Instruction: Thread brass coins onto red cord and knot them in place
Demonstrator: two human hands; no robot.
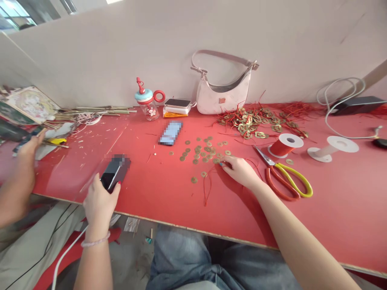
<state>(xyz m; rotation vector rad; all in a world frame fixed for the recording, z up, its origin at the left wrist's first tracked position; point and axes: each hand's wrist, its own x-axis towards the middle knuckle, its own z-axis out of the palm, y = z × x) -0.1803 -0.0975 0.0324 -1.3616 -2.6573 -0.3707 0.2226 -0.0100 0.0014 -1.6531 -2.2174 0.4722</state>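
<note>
My left hand (99,199), a bracelet on its wrist, is closed around a dark phone (112,174) near the table's front edge. Over the scattered brass coins with holes (198,151), my right hand (242,171) has its fingers bent together at the near right side of the group. What is between those fingertips is hidden. A thin red cord (206,189) lies in a loop just left of the right hand. To its right are scissors (275,164) with one red and one yellow handle, slightly spread.
Corded coins (254,121) are heaped before a pale handbag (223,94). A red thread spool (284,145) and a white spool (332,148) stand right. Behind are a phone (171,133) and a cup (148,104). Another person's hand (28,155) is at far left.
</note>
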